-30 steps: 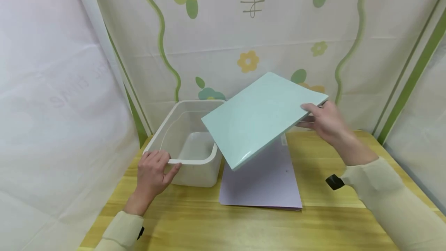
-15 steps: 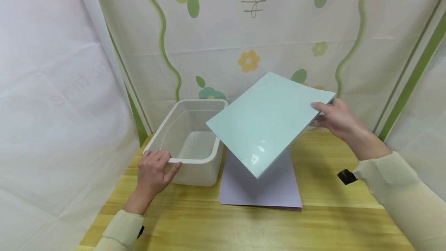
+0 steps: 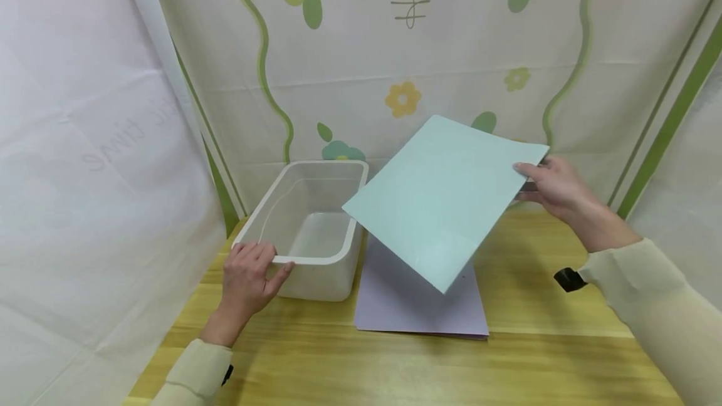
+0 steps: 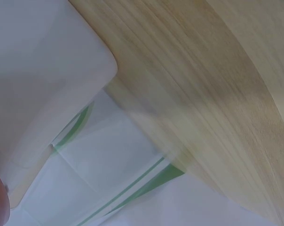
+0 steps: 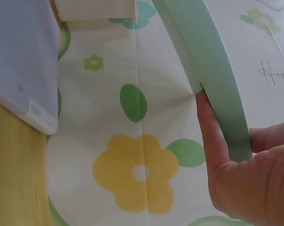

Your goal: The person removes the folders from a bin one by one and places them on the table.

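Observation:
My right hand (image 3: 564,190) pinches a pale mint-green file folder (image 3: 445,193) at its right edge, thumb on top and fingers beneath. The folder is tilted in the air, its near corner hanging low. The right wrist view shows the folder's spine (image 5: 208,61) between thumb and fingers. Under it a lilac file folder (image 3: 395,306) lies flat on the table, partly covered. My left hand (image 3: 248,277) grips the near rim of a white plastic bin (image 3: 321,281). In the left wrist view the bin (image 4: 43,70) fills the upper left, and a bit of finger shows at the edge.
The wooden table (image 3: 338,368) carries the bin on the left and the lilac folder beside it. A flower-printed white curtain (image 3: 350,49) hangs behind, and plain white fabric (image 3: 101,205) closes the left side.
My right hand has moved right with the mint-green folder, whose near corner has swung right and slightly lower. My left hand stays on the bin's rim.

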{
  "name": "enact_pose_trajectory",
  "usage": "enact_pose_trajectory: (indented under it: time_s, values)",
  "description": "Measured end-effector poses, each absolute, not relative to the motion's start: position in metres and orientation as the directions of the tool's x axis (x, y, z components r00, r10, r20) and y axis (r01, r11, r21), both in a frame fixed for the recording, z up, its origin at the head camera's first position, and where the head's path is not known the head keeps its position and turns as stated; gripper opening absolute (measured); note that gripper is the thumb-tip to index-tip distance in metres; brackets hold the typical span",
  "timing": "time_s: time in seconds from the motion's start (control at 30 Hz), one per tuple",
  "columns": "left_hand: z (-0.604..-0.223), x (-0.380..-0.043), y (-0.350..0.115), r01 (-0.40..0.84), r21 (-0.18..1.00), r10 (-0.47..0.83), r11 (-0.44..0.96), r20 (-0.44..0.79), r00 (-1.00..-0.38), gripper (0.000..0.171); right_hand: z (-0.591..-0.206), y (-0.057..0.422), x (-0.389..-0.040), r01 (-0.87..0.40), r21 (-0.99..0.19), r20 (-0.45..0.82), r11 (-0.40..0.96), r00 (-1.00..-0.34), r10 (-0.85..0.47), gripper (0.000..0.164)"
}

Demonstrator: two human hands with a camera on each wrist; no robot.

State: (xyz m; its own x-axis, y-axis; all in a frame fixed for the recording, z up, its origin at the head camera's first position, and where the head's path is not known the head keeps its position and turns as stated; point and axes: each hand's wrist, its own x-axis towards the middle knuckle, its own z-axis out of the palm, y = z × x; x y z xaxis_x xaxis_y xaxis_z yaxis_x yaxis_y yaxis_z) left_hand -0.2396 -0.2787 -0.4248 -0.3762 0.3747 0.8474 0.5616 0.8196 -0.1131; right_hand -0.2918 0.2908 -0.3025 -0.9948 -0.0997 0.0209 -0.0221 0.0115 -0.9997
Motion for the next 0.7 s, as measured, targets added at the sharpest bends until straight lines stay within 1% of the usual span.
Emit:
enact_pose_trajectory:
  time_s: [0.1, 0.13, 0.2, 0.3, 0.37, 0.53, 0.7]
  values:
    - [-0.425, -0.239, -0.279, 0.562, -0.112, 0.374, 0.819, 0.848, -0.376, 0.06, -0.303, 0.296, -0.295, -0.03, -0.998, 0.025, 0.056, -0.996, -0.084, 0.04]
    - [-0.425, -0.24, -0.279, 0.562, -0.113, 0.375, 0.819, 0.848, -0.375, 0.06, -0.304, 0.297, -0.297, -0.029, -0.997, 0.023, 0.065, -0.997, -0.079, 0.044]
    - [-0.425, -0.24, -0.279, 0.564, -0.114, 0.375, 0.818, 0.849, -0.373, 0.06, -0.304, 0.301, -0.299, -0.038, -0.991, 0.029, 0.128, -0.997, -0.065, 0.052]
    - [-0.425, -0.24, -0.279, 0.566, -0.116, 0.378, 0.816, 0.848, -0.372, 0.06, -0.304, 0.308, -0.301, -0.035, -0.986, 0.027, 0.16, -0.998, -0.05, 0.061]
    - [-0.425, -0.24, -0.279, 0.566, -0.118, 0.38, 0.816, 0.847, -0.371, 0.06, -0.303, 0.312, -0.301, -0.029, -0.986, 0.022, 0.162, -0.999, -0.045, 0.062]
    - [-0.426, -0.24, -0.28, 0.565, -0.119, 0.38, 0.817, 0.848, -0.371, 0.061, -0.299, 0.317, -0.299, -0.02, -0.982, 0.01, 0.186, -0.998, -0.057, 0.054]
    - [-0.426, -0.239, -0.279, 0.566, -0.116, 0.377, 0.816, 0.849, -0.369, 0.061, -0.298, 0.323, -0.297, -0.023, -0.973, 0.004, 0.228, -0.997, -0.08, 0.056]
